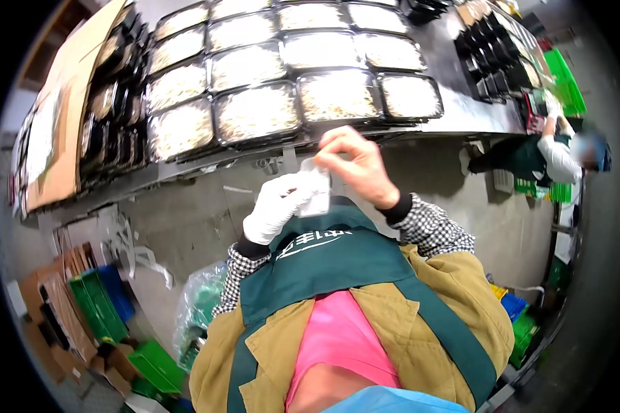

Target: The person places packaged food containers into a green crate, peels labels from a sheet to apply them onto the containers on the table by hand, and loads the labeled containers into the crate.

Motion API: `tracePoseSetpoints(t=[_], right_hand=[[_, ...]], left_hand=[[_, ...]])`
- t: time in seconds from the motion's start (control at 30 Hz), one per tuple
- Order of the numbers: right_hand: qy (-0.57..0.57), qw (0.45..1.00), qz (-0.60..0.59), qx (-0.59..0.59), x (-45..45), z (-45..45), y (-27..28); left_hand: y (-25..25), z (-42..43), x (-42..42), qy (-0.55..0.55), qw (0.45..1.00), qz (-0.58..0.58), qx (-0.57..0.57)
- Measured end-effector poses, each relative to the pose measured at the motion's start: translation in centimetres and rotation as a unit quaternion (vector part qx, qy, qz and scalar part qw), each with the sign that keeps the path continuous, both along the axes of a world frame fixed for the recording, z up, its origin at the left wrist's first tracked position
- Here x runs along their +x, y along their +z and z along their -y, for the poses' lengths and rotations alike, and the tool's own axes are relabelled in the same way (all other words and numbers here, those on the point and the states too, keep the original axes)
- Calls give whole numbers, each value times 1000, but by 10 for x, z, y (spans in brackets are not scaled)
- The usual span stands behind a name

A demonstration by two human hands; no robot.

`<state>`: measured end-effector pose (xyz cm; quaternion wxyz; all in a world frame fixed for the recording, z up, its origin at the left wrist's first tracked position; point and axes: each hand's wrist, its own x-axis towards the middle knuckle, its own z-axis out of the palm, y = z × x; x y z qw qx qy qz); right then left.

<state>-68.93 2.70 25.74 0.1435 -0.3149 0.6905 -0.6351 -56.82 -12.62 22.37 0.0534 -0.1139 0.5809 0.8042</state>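
two hands met just on the wearer's side of the table (472, 114), apart from its near edge and over the dark green apron (331, 265). the left hand (274, 208), in a white glove, had its fingers curled around a small pale, translucent piece (315, 201), which hung between the wearer and the table, touching none of the goods on it. the right hand (357, 168), bare, was bent with thumb and forefinger drawn together at the piece's upper edge; whether they pinched it or only touched it could not be told. what the piece was could not be told either. the step in hand looked like close fingertip work on it, the left steadying and the right working the top; the next move seemed to call for a sure pinch there while the left kept its hold. on the table, rows of black trays (256, 112) held pale shreds, with stacked trays (109, 110) and cardboard (65, 110) at its left end and more stacked containers (492, 51) toward its right. past that right end, a co-worker (523, 155) stood near a green crate (565, 82).
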Motion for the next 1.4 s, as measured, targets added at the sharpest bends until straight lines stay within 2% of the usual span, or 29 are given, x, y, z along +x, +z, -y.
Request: tracePoseSetpoints(t=[0.07, 0.1, 0.13, 0.17, 0.2, 0.27, 0.33, 0.37, 0.4, 0.43, 0.47, 0.53, 0.6, 0.7, 0.73, 0.77, 0.8, 0.83, 0.87, 0.93, 1.0, 1.03, 1.07, 1.1, 1.13, 1.17, 1.2, 1.3, 1.4], right_hand=[[-103, 993, 4, 61, -35, -38, 22], [-172, 975, 134, -39, -60, -53, 24], [-204, 972, 102, -53, -100, -77, 8], [-234, 971, -9, 49, -140, -107, -16], [-243, 961, -16, 130, -166, -126, -28], [-234, 945, -139, 183, -211, -153, -81], [-246, 913, -205, 252, -214, -141, -86], [-250, 920, -190, 232, -214, -129, -88], [-242, 915, -127, 298, -212, -125, -86], [-278, 885, -215, 307, -208, -120, -95], [-311, 846, -300, 313, -204, -116, -100], [-313, 844, -304, 311, -202, -112, -99], [-301, 870, -282, 270, -210, -119, -105], [-291, 902, -242, 207, -216, -128, -100], [-244, 934, -169, 197, -206, -125, -76], [-146, 984, 71, 74, -190, -114, -56], [-38, 981, 182, 54, -174, -105, -22], [73, 970, 219, 74, -166, -105, -9], [95, 949, 300, -7, -151, -95, 1], [26, 948, 317, -2, -149, -91, 5], [-16, 964, 266, -20, -181, -96, -4], [-81, 975, 208, 11, -204, -94, -7], [-84, 991, 94, 44, -233, -93, -7], [-134, 985, 31, 104, -267, -88, -34], [-170, 951, -173, 191, -296, -84, -54], [-191, 929, -228, 221, -314, -75, -70], [-211, 902, -282, 250, -322, -67, -82], [-244, 828, -358, 356, -317, -54, -100], [-231, 865, -340, 288, -326, -59, -104]], left_hand=[[23, -5, -19, -120, 992, 11, 32], [16, -5, -24, -163, 984, -34, -60], [20, -6, -36, -174, 953, -201, -144], [33, -6, -41, -177, 939, -241, -169], [47, -6, -45, -178, 923, -282, -193], [71, -7, -53, -199, 948, -229, -96], [76, -16, -59, -159, 969, -190, -20], [80, -26, -69, -132, 977, -161, 44], [82, -35, -81, -104, 980, -132, 108], [76, -36, -94, -117, 980, -158, 31], [75, -39, -102, -112, 986, -121, 39], [57, -43, -122, -98, 986, -132, 0], [48, -56, -135, -9, 999, -30, 28], [30, -72, -160, 39, 996, -31, -77], [13, -76, -167, 66, 991, -24, -118], [-1, -78, -174, 89, 970, -61, -218], [0, -84, -180, 124, 965, -77, -217], [4, -93, -187, 158, 959, -94, -215], [6, -96, -193, 191, 951, -115, -214], [-3, -93, -200, 153, 951, -113, -243], [9, -91, -208, 87, 948, -122, -282], [8, -89, -207, 42, 980, -58, -188], [14, -90, -208, 28, 985, -59, -158], [24, -90, -209, 13, 990, -61, -129], [29, -91, -211, -3, 993, -64, -100], [25, -88, -213, -7, 984, -92, -151], [29, -87, -213, 15, 994, -54, -99], [52, -86, -211, 80, 996, 44, 23], [23, -76, -212, 82, 996, -11, -38]])
